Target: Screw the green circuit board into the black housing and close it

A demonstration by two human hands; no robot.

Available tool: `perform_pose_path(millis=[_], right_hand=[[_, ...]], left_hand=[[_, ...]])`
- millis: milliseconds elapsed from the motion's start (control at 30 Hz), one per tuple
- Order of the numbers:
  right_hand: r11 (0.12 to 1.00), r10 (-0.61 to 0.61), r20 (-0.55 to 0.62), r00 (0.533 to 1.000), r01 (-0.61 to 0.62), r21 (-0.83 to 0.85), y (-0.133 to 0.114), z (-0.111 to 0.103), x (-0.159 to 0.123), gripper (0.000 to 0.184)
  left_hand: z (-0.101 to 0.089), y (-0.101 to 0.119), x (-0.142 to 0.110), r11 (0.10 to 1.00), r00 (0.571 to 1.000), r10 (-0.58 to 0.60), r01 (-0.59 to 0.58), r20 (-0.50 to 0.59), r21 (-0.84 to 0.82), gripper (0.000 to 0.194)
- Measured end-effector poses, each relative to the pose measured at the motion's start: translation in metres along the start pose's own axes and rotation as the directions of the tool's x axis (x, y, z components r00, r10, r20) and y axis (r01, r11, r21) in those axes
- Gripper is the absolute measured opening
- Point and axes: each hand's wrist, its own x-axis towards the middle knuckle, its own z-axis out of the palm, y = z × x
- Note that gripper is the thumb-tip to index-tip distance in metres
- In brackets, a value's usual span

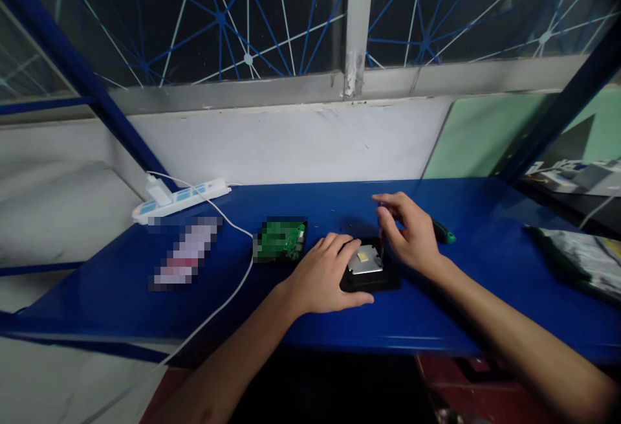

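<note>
A black plastic casing (373, 281) lies on the blue table, with a silver metal plate (366, 263) inside it that bears a small yellowish square pad (363, 257). My left hand (323, 275) grips the casing from its left side, fingers over the far part and thumb along the near edge. Upright in the closed fingers of my right hand (410, 230) is a thin screwdriver (382, 233) with a purplish, see-through handle. Its tip meets the right edge of the metal plate; the screw head there is too small to make out.
Left of the casing sits a green circuit board (281, 239) in a black shell. A white power strip (187, 200) trails a white cable (237, 285) across the table. A blurred-out flat object (187, 252) lies left, a green-tipped tool (444, 231) and a plastic bag (582, 259) right.
</note>
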Motion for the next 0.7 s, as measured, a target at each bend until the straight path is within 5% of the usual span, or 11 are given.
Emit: perform_pose_path(millis=[700], right_hand=[[0.997,0.039,-0.011,0.999,-0.038,0.065,0.004,-0.003,-0.01,0.023]], left_hand=[[-0.001,0.009,-0.013,0.997,0.995,-0.073,0.074,-0.063,0.008,0.07]])
